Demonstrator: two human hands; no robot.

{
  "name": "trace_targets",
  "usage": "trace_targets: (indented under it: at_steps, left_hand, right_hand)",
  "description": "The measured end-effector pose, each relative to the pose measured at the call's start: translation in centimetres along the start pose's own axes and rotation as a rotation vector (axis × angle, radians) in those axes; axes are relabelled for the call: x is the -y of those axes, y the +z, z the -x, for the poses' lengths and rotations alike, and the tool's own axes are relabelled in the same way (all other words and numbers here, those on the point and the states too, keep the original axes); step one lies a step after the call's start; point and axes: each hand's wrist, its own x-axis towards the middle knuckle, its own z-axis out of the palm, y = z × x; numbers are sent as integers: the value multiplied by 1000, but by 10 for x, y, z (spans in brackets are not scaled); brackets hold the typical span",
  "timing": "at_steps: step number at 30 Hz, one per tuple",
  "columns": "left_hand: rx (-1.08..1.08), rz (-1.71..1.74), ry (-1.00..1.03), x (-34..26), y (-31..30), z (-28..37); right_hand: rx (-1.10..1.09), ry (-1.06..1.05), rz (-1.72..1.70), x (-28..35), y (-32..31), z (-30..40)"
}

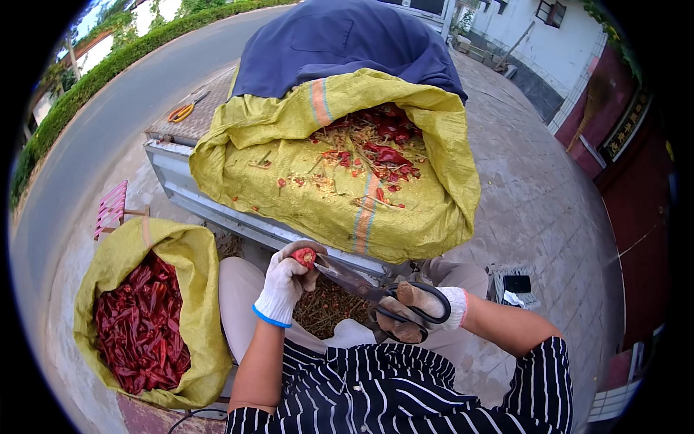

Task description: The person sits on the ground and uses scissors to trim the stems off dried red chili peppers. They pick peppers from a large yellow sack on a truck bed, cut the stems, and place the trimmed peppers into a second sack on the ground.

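Note:
My left hand (pixel 287 279), in a white knit work glove with a blue cuff, grips a red dried chili pepper (pixel 303 257) by its body, with the stem end facing the scissors. Black-handled scissors (pixel 355 282) are in my gloved right hand (pixel 415 312), their blade tips at the pepper. Before me lies an open yellow woven sack (pixel 336 217) with red peppers (pixel 387 154), stems and seeds at its mouth. At lower left stands another yellow woven sack (pixel 203 325), full of dried red peppers (pixel 141 331). Cut stems (pixel 331 309) lie in a heap below my hands.
A vehicle's cargo bed (pixel 179 179) carries the sack under dark blue cloth (pixel 352 49). Orange-handled pliers or snips (pixel 181 113) rest on the bed. A pink folding stool (pixel 113 209) stands left. At right, a phone (pixel 516 283) lies on a woven stool seat.

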Motion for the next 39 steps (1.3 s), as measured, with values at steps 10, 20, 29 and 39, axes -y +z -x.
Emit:
trace_targets:
  at_steps: [10,20,29,39]
  left_hand:
    - [-1,-63,31,-3,4,2]
    - [-73,-80,63,8,-16,-4]
    - [-87,-123,133,3,-8,-3]
    - [-32,-22,86,8,-20,-7]
  right_hand:
    - [-74,-46,25,12,18,1]
    - [-130,-136,-116,1,21,-18]
    - [4,-15,-254,-5,-2,-16]
    - [-60,-88,-82,1,12,-13]
